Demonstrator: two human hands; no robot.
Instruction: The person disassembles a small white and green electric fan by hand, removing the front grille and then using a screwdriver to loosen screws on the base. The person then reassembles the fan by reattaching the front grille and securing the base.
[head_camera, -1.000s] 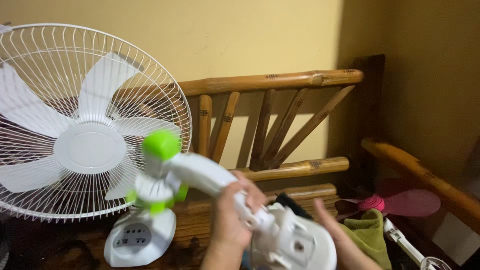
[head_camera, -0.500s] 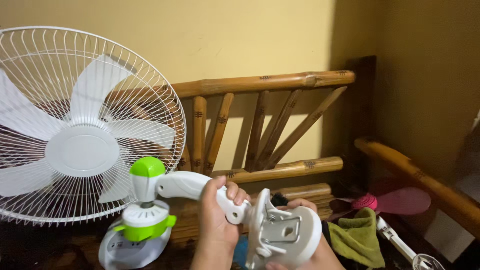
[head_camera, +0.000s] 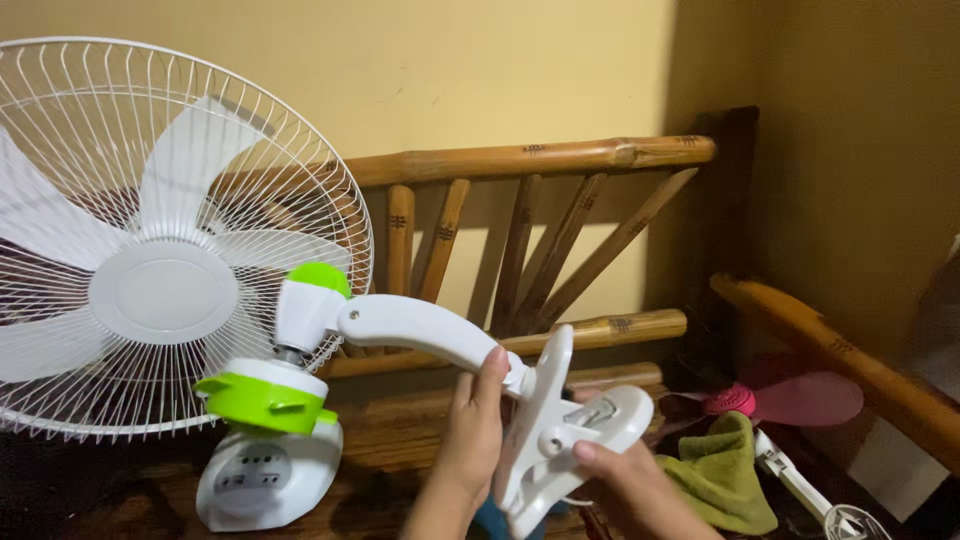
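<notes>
At the bottom centre, nearest the camera, two bare hands hold a white clip-on fan body with lime green parts. The left hand rises from the lower edge with its fingers wrapped around the lower end of the white curved arm, just where that arm meets the clip. The right hand comes in from the lower right and grips the large white spring clip, thumb pressed on its round outer face; the two flat plates of the clip stand slightly apart, and a metal spring shows between them. So the piece sits between the hands: the clip lies low against both palms, and the arm slopes up and left away from them.

At the far end of the arm, up and left of the hands, a white joint carries a green cap, and below it hangs a round green and white motor housing.

To the right of the hands, a crumpled olive green cloth lies beside a loose pink fan blade set.

Behind the green housing, on the dark wooden desk, stands a large white fan with a wire cage, pale blades and a white base with buttons.

Farther back run the slanted bamboo bars of a bamboo backrest, and behind that a plain yellow wall.
</notes>
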